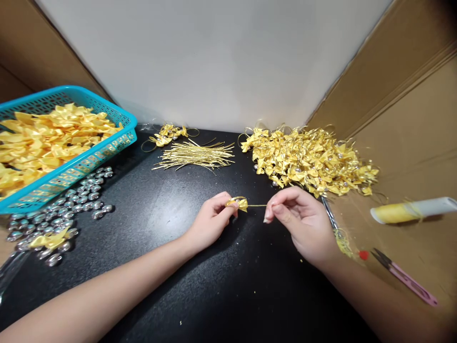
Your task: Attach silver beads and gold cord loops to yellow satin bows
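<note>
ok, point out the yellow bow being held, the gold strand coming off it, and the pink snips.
Yellow bow [243, 205]: head view, on its ribbon loop.
Gold strand [256, 206]: head view, on its straight stretch right of the bow.
Pink snips [400, 272]: head view, on the handle near the blades.

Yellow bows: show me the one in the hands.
The bow pinched in the left hand, its gold cord running to the right hand; the others lie in the blue basket, among silver beads or in two heaps.

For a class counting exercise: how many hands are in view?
2: the left hand, near the middle, pinching a yellow ribbon bow; the right hand, right of it, holding the gold tie stretched from the bow. No other hand shows.
</note>
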The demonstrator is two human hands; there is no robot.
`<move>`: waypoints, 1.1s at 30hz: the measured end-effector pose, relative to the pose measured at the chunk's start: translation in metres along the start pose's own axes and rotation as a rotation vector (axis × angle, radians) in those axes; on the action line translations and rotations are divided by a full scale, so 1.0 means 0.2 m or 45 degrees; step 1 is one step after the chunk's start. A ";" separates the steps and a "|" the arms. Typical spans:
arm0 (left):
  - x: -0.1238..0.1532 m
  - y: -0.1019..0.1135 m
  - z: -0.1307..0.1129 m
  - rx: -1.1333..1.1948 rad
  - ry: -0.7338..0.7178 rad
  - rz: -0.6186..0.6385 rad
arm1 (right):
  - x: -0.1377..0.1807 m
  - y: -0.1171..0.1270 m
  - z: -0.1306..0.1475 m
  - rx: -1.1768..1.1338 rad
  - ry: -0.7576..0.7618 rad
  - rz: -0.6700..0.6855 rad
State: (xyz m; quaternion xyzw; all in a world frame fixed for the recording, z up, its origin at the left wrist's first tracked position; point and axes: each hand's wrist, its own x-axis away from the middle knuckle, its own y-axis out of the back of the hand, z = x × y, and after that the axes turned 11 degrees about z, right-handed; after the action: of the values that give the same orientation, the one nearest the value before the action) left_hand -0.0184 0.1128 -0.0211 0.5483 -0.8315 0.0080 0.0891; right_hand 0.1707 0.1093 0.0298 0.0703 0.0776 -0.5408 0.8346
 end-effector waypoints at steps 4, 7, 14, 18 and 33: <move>-0.01 0.00 0.00 0.114 0.057 0.006 | 0.00 0.01 0.02 0.120 0.108 -0.033; -0.01 0.00 0.00 0.067 0.036 -0.009 | 0.01 0.00 0.03 0.107 0.136 -0.052; 0.00 0.00 0.00 -0.194 -0.068 -0.011 | 0.04 -0.02 0.04 0.004 0.174 -0.156; 0.00 0.00 -0.01 -0.122 -0.027 -0.015 | 0.02 -0.02 0.04 0.006 0.162 -0.155; 0.02 0.01 -0.04 0.222 0.141 0.187 | 0.06 -0.08 -0.15 0.285 -0.101 -0.120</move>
State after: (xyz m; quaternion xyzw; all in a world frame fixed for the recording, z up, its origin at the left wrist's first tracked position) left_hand -0.0198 0.1109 -0.0131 0.4903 -0.8594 0.1169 0.0860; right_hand 0.1598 0.0990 -0.0028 0.1379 -0.0130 -0.5869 0.7977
